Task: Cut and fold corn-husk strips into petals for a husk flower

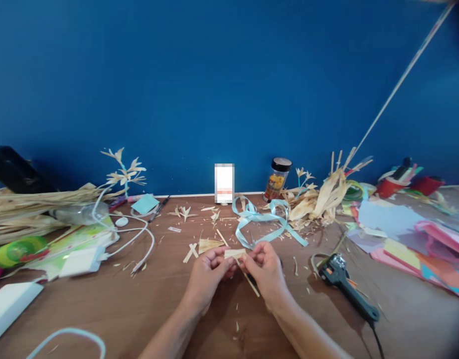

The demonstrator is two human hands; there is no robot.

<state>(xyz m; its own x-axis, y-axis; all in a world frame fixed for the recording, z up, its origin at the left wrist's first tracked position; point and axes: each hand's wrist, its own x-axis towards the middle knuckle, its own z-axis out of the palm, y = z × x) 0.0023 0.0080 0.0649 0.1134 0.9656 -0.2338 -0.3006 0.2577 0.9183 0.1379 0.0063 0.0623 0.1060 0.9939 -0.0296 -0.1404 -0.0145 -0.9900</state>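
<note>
Between my two hands, low over the table, is a short pale strip of dried corn husk [234, 253]. My left hand [210, 271] pinches its left end between thumb and fingers. At its right end my right hand [264, 264] is closed in the same way. A thin straw-coloured stick [252, 285] slants below the strip, partly hidden by my right hand; whether I touch it I cannot tell. Just beyond my left hand lie a wider husk piece [209, 245] and some crossed husk strips [191, 253]. A light blue ribbon [247, 217] lies looped beyond my right hand.
A glue gun [349, 286] with a cord lies at right, near coloured paper [386, 222]. A black-lidded jar [277, 179] and a husk bundle [326, 197] stand by the blue wall. White cables [150, 239], a white adapter [81, 262] and long husks [23, 207] occupy the left.
</note>
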